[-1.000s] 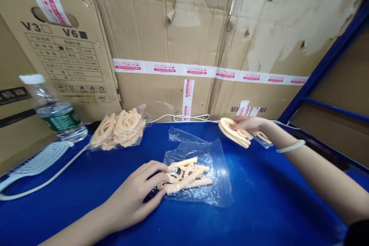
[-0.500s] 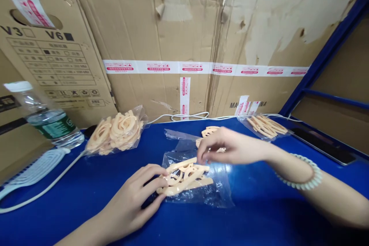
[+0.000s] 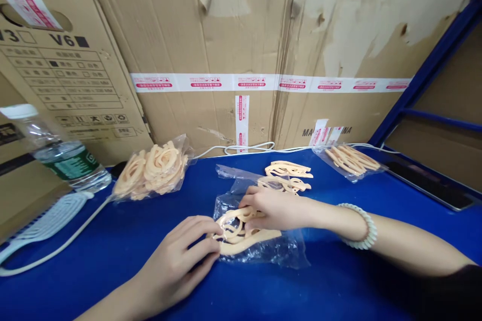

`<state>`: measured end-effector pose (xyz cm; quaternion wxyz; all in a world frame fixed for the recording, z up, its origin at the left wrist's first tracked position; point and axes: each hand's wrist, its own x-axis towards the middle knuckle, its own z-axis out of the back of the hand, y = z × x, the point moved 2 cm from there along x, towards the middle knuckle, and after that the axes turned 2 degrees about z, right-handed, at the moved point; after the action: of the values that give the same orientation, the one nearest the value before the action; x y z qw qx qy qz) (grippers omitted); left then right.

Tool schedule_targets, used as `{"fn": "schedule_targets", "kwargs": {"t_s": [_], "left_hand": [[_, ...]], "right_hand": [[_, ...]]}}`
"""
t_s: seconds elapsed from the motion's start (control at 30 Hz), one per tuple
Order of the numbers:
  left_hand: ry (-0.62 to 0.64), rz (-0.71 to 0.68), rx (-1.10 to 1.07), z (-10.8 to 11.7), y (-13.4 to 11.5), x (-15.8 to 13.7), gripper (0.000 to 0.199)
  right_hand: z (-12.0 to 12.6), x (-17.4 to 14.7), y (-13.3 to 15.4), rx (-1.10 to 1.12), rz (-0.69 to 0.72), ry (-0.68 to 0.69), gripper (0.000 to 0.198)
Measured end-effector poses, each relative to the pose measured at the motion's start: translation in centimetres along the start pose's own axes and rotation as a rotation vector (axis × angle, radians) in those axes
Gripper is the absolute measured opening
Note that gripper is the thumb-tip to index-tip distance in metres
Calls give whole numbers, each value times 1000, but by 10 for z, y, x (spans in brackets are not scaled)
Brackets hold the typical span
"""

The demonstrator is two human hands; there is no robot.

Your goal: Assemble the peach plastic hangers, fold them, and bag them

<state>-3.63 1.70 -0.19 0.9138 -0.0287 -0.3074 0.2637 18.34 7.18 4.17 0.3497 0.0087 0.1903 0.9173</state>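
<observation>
A loose pile of flat, curved, pale peach pieces lies on a clear plastic bag on the blue table. My left hand grips the pile's left end, fingers and thumb closed on its edge. Over the pile's upper right side is my right hand, its fingers curled down and closed on one of the pieces. The fingertips are partly hidden. Just behind this hand lie more curved peach pieces, a few of them partly under the bag's flap.
At left are a filled bag of peach pieces, a water bottle and a pale hairbrush beside a white cable. Right: a bag of slim pieces and a dark phone. Cardboard walls the back.
My right hand has moved left and down from above the pile onto its pieces, uncovering the pieces behind. My left hand stays at the pile's left end.
</observation>
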Motion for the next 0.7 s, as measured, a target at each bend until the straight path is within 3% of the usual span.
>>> {"fn": "schedule_targets", "kwargs": {"t_s": [0.1, 0.33, 0.57, 0.7], "left_hand": [[-10, -3, 14, 0, 0, 0, 20], [-33, 5, 48, -1, -3, 0, 19], [-35, -18, 77, -1, -4, -2, 18], [-14, 9, 92, -3, -3, -5, 19]], "right_hand": [[-3, -1, -1, 51, -101, 24, 43], [-9, -2, 4, 132, -165, 55, 66], [-14, -3, 10, 212, -131, 38, 51], [-14, -4, 10, 386, -162, 57, 48]]}}
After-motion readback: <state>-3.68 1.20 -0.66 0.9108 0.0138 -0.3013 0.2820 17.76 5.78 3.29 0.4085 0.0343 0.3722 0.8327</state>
